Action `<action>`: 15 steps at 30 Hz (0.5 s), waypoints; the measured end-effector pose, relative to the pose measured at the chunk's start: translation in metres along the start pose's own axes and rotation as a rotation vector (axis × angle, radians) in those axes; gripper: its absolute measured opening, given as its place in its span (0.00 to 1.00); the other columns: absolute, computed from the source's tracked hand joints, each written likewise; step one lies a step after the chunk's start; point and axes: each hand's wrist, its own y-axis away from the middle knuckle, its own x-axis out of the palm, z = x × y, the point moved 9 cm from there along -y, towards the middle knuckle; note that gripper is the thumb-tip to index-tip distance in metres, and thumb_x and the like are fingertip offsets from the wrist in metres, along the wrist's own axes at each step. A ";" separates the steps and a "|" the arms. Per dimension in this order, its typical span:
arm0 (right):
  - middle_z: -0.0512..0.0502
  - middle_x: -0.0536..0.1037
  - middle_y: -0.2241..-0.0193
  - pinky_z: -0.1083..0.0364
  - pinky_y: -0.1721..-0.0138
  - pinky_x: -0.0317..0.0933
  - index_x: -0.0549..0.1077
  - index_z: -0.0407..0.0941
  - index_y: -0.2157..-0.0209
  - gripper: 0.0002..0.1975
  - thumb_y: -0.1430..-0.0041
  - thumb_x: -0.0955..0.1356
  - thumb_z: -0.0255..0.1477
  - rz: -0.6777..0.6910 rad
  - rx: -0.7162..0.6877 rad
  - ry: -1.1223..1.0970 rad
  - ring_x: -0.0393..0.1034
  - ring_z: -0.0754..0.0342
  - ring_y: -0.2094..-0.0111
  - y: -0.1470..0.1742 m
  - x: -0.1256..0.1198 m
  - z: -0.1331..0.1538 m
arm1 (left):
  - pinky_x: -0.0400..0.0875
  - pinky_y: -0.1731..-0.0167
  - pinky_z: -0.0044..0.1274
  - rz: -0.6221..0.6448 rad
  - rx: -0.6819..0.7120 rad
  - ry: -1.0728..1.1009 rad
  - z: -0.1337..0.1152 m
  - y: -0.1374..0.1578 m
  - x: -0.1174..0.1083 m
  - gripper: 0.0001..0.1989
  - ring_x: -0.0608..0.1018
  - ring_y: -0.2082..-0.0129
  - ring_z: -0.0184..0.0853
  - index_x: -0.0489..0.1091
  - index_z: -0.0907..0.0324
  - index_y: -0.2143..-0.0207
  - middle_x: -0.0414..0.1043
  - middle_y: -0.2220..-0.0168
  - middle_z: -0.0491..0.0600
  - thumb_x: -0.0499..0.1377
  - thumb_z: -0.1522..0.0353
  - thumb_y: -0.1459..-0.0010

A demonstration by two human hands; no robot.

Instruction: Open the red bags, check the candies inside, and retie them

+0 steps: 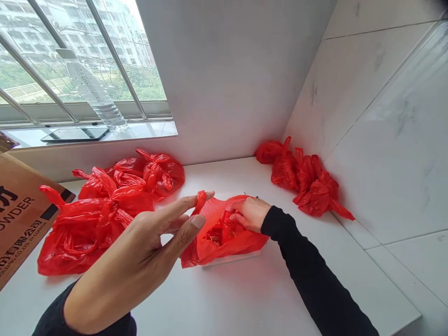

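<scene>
In the middle of the white counter sits an opened red plastic bag (238, 249), its mouth spread wide. Small shiny red packets (219, 233) lie inside it. One handle of the bag loops around the index finger of my left hand (150, 247), whose thumb is held out below. My right hand (250, 213) reaches into the bag from the right, fingers curled at a red packet (228, 218); the bag and packets hide part of the fingertips. Under the bag a pale flat edge (233, 259) shows, the rest of it covered.
Several knotted red bags (105, 210) are heaped on the left. More tied red bags (304, 177) line the right wall. A cardboard box (24, 214) stands at the left edge. On the windowsill are a clear water bottle (93, 91) and a dark flat device (75, 135).
</scene>
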 end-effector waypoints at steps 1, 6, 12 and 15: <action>0.41 0.81 0.60 0.53 0.62 0.60 0.77 0.44 0.57 0.13 0.34 0.62 0.30 -0.008 0.027 0.004 0.75 0.46 0.57 -0.004 0.003 -0.002 | 0.78 0.72 0.22 0.008 -0.004 -0.009 0.000 0.001 0.002 0.23 0.82 0.65 0.38 0.69 0.42 0.41 0.79 0.67 0.46 0.54 0.51 0.37; 0.41 0.81 0.60 0.54 0.63 0.61 0.77 0.43 0.57 0.12 0.35 0.65 0.33 -0.033 0.079 -0.004 0.75 0.47 0.59 -0.023 0.022 -0.013 | 0.76 0.76 0.24 0.010 0.007 -0.060 -0.004 0.000 0.005 0.23 0.78 0.75 0.34 0.70 0.44 0.42 0.78 0.71 0.45 0.53 0.51 0.37; 0.43 0.81 0.63 0.55 0.65 0.60 0.78 0.43 0.60 0.13 0.34 0.62 0.31 -0.081 0.061 -0.042 0.75 0.49 0.63 -0.025 0.019 -0.016 | 0.75 0.76 0.21 0.027 0.036 -0.059 -0.004 0.000 0.003 0.23 0.79 0.72 0.34 0.68 0.44 0.40 0.77 0.70 0.44 0.53 0.52 0.35; 0.44 0.81 0.60 0.57 0.62 0.60 0.77 0.44 0.56 0.13 0.33 0.62 0.29 -0.099 0.008 -0.072 0.74 0.51 0.59 -0.017 0.007 -0.010 | 0.74 0.76 0.20 0.025 0.042 -0.050 -0.004 0.002 0.001 0.23 0.80 0.71 0.35 0.69 0.43 0.41 0.76 0.71 0.44 0.54 0.53 0.36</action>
